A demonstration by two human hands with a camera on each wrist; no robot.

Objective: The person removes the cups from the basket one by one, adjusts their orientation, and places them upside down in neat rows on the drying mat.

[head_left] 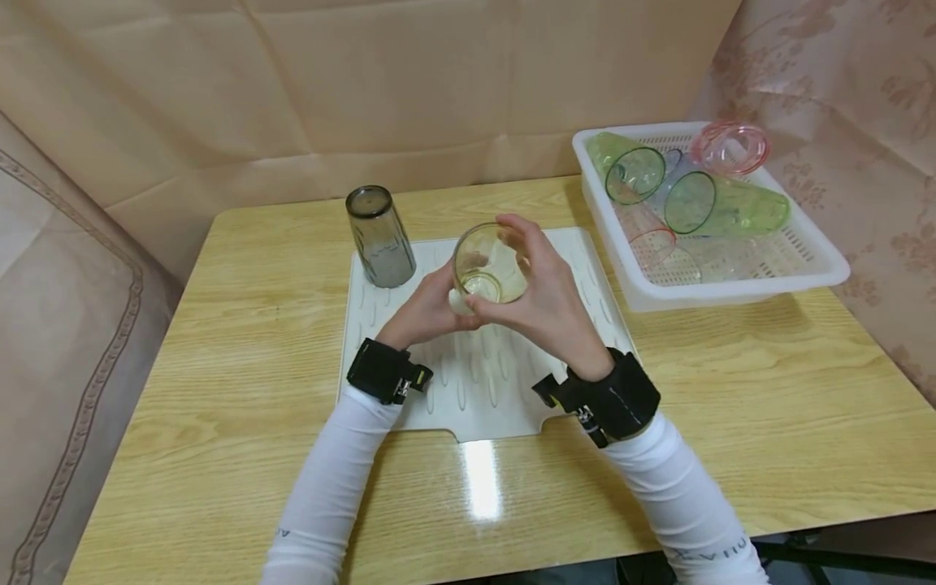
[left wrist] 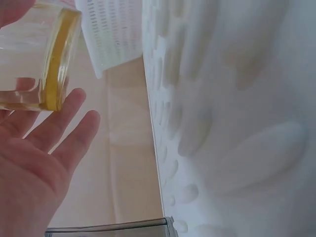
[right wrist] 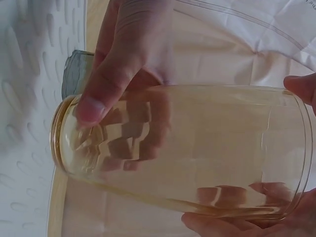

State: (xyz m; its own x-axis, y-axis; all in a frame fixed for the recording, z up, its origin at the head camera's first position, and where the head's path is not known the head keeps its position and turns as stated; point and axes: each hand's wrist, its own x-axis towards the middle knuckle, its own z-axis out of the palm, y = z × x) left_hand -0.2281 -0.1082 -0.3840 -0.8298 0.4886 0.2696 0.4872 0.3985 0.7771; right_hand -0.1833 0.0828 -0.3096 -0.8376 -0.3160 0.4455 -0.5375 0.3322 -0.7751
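A pale amber drinking glass (head_left: 480, 264) is held between both hands over a white ridged draining mat (head_left: 475, 398), its mouth upward and leaning toward the head camera. Low on the glass, the left hand (head_left: 427, 307) grips it; in the right wrist view its thumb (right wrist: 94, 106) presses near the thick base, with the fingers showing through from behind. Up at the mouth, the right hand (head_left: 544, 284) holds the rim between thumb and fingers. To the left, a grey glass (head_left: 382, 244) stands on the mat's far left corner.
A white slotted plastic basket (head_left: 738, 290) stands at the table's back right. Inside lie green glasses (head_left: 746, 207) and other clear or pinkish ones, with a pink glass (head_left: 730, 148) against the far rim. Beige cloth (head_left: 439, 89) hangs behind the wooden table (head_left: 241, 341).
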